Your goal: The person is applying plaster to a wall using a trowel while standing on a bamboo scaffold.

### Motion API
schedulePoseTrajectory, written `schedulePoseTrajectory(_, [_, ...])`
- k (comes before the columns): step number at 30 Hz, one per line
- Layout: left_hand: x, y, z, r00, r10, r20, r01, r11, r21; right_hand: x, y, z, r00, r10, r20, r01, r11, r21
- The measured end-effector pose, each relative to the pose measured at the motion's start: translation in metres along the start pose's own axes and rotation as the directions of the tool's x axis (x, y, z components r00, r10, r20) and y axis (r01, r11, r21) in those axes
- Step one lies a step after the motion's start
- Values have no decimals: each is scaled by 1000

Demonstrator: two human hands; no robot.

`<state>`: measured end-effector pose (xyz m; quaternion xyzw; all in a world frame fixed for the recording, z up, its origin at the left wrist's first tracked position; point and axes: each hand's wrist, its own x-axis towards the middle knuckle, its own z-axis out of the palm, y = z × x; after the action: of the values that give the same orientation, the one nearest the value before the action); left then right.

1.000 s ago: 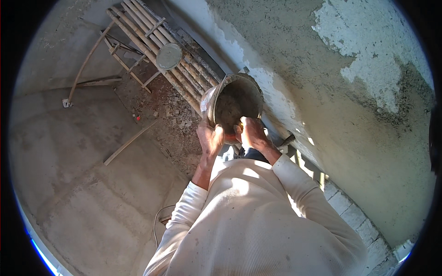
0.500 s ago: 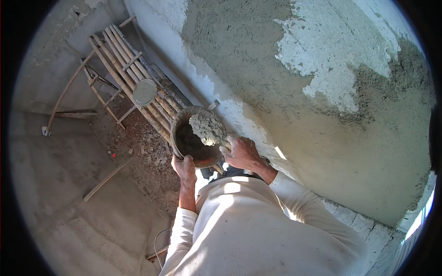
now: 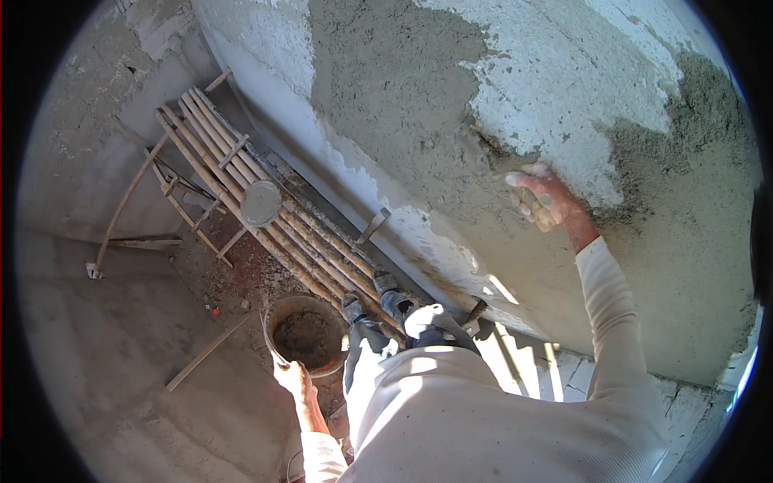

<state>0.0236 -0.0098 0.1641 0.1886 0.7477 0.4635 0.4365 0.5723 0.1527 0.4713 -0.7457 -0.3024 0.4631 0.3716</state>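
My right hand (image 3: pixel 555 197) is up at the wall, its fingers wrapped round the wooden handle of a trowel (image 3: pixel 540 216). The trowel's blade is hard to make out against the grey mortar on the wall (image 3: pixel 403 97). Just beyond the hand, a ragged ridge of fresh mortar (image 3: pixel 488 143) meets the bare whitish patch (image 3: pixel 547 97). Low at the left, my left hand (image 3: pixel 295 378) grips the near rim of a round bucket (image 3: pixel 328 369). Inside the bucket lies grey wet mortar (image 3: pixel 308 336).
My feet (image 3: pixel 388 286) stand on a scaffold of lashed poles (image 3: pixel 217 149) along the wall. A round, mortar-smeared lid or pan (image 3: pixel 261 203) rests on the poles. Below are rubble, a wooden strip (image 3: pixel 205 354) and a leaning pole frame (image 3: pixel 189 209).
My right hand has swung from the bucket up and right to the wall with the trowel, which carried a heap of mortar. My left hand has lowered the bucket leftward, closer to my body.
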Motion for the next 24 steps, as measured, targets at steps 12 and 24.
schedulePoseTrajectory(12, [-3,40,63,971,135,197,-181,956,232,-81,114,64,897,-309,317,437,510,-741])
schedulePoseTrajectory(24, [-89,131,157,731,190,655,-458,849,265,-105,176,170,932,-210,295,353,346,-869])
